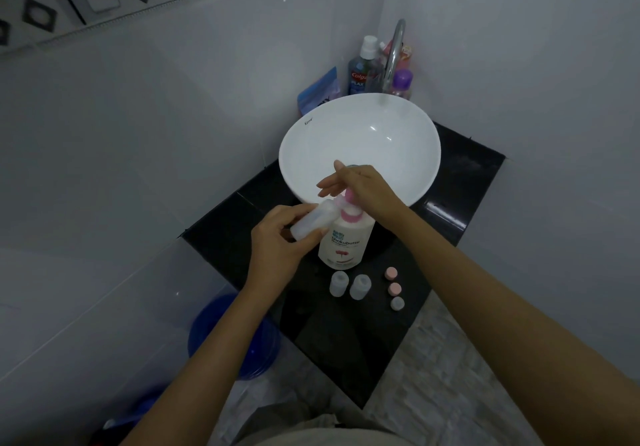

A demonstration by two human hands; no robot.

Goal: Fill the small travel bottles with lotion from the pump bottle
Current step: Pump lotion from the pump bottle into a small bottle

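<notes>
I see two hands filling a little bottle at the pump on the black counter.

The left hand point(277, 237) has its fingers curled round a small clear plastic travel bottle point(311, 220), tipped on its side with its mouth up against the pink spout of the big white pump bottle point(344, 241). The right hand point(360, 185) lies flat on top of the pink pump head, fingers straight and pointing left. The pump bottle stands upright on the shiny black counter point(450, 182), just near the round white sink bowl point(360, 140). Nearer to me, two more small clear bottles point(349, 284) stand side by side with no tops on. To their right lie three small round caps point(394, 288), two pink and one pale, in a short row. Far back by the silver tap point(393, 61) stand a blue mouthwash bottle point(360, 71) and a small bottle with a purple lid point(401, 83).
</notes>
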